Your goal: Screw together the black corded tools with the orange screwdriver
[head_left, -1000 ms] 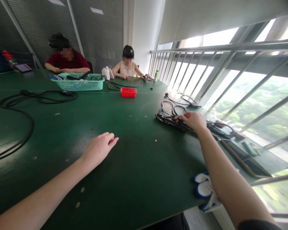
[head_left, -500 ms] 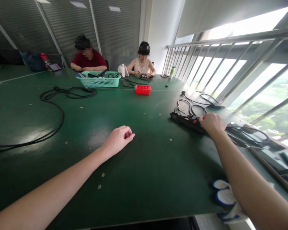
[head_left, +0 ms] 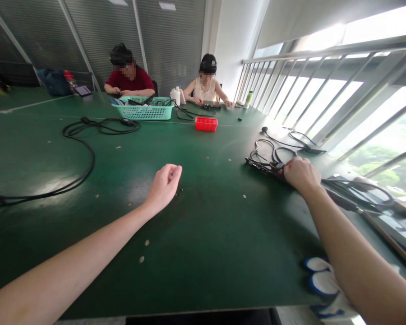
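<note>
My right hand is reached out to the right side of the green table. It lies curled over the near end of a black power strip with red switches. Thin black cords loop just behind the strip. My left hand hovers near the table's middle in a loose fist, and nothing shows in it. A small dark speck lies on the table just to its right.
A thick black cable snakes across the left. A teal basket and a red tray sit farther back, where two people are seated. White and blue gloves lie at the near right edge. A metal railing lines the right.
My left hand's fingers, flat on the table before, have curled into a loose fist and lifted a little. The view has swung left. My right hand stays on the power strip.
</note>
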Demonstrator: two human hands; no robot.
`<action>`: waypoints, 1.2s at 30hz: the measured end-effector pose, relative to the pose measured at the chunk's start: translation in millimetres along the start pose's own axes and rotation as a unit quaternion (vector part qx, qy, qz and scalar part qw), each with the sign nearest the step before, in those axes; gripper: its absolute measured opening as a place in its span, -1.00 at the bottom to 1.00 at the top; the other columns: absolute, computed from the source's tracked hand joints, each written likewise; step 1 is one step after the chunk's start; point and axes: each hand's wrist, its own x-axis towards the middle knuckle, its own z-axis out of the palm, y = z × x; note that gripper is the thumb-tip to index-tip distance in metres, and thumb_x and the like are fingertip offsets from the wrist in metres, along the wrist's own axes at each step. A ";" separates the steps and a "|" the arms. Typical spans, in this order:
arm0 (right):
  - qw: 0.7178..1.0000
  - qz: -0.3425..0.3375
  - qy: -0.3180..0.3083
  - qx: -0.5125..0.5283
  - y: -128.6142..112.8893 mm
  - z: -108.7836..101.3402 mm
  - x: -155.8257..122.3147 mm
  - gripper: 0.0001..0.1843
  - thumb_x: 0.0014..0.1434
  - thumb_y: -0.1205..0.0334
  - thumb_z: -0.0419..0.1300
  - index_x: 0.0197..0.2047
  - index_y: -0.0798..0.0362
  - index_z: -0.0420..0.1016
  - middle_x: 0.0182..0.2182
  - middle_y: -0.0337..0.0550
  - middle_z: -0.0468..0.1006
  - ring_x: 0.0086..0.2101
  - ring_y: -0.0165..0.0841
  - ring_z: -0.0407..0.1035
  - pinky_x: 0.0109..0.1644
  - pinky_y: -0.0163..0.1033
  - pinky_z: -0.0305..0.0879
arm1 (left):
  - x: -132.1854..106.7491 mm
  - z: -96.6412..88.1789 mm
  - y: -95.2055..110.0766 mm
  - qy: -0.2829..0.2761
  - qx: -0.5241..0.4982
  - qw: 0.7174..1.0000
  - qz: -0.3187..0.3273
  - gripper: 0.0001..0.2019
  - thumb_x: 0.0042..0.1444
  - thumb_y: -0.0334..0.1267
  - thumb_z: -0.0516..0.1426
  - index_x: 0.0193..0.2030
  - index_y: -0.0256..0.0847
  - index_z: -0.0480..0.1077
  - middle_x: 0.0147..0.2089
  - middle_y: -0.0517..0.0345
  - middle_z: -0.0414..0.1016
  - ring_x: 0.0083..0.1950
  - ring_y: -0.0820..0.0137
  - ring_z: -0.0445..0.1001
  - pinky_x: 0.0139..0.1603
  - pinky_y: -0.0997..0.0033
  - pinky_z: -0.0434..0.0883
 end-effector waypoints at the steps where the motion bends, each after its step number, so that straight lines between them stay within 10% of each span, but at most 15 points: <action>1: 1.000 0.000 0.003 0.002 -0.7 -0.6 0.0 -0.54 0.36 0.08 -0.01 0.09 0.24 0.48 0.00 0.41 0.49 -0.07 0.07 0.49 -0.17 -0.03 0.25 | -1.9 0.8 -0.6 -0.017 0.042 0.999 0.018 -0.45 0.38 0.24 -0.04 0.08 -0.21 0.43 0.07 -0.11 0.54 0.14 0.09 0.47 0.14 0.11 0.41; 7: 0.983 -0.164 0.010 0.087 -41.7 -5.3 -25.8 -0.69 0.26 0.07 0.12 -0.05 0.04 0.54 -0.05 0.08 0.59 -0.14 -0.10 0.48 -0.07 -0.09 0.33 | -8.8 3.3 -1.8 -0.193 0.190 0.958 0.100 -0.12 0.21 0.43 0.07 0.46 -0.17 0.22 0.58 -0.15 0.07 0.58 -0.10 0.03 0.53 -0.19 0.04; 13: 0.876 -0.413 -0.071 0.239 -106.6 -23.6 -82.9 -0.66 0.37 0.04 0.09 0.12 -0.08 0.51 -0.06 -0.16 0.63 -0.19 -0.29 0.51 -0.02 -0.19 0.38 | -8.5 1.1 1.7 -0.225 0.201 0.948 0.100 -0.07 0.23 0.44 0.02 0.53 -0.20 0.14 0.61 -0.10 -0.03 0.61 -0.05 -0.06 0.58 -0.17 -0.03; 21: 0.983 -0.172 -0.021 0.053 -33.8 -4.7 -20.5 -0.32 0.17 -0.42 0.15 0.04 -0.06 0.63 -0.13 0.02 0.65 -0.21 -0.09 0.49 -0.21 -0.10 0.33 | -11.2 4.7 -1.8 -0.198 0.188 0.955 0.117 -0.24 0.35 0.28 0.01 0.49 -0.22 0.20 0.59 -0.12 0.04 0.60 0.00 0.02 0.59 -0.10 -0.01; 36: 0.995 -0.087 -0.055 0.010 -21.0 -6.9 -14.1 -0.32 0.09 -0.41 0.22 0.04 -0.06 0.64 -0.13 0.01 0.67 -0.14 -0.06 0.52 -0.22 -0.13 0.35 | -13.0 3.2 2.6 -0.193 0.092 0.960 0.180 -0.72 0.43 -0.06 0.02 0.11 -0.09 0.42 0.28 0.03 0.47 0.24 0.13 0.50 0.27 0.05 0.45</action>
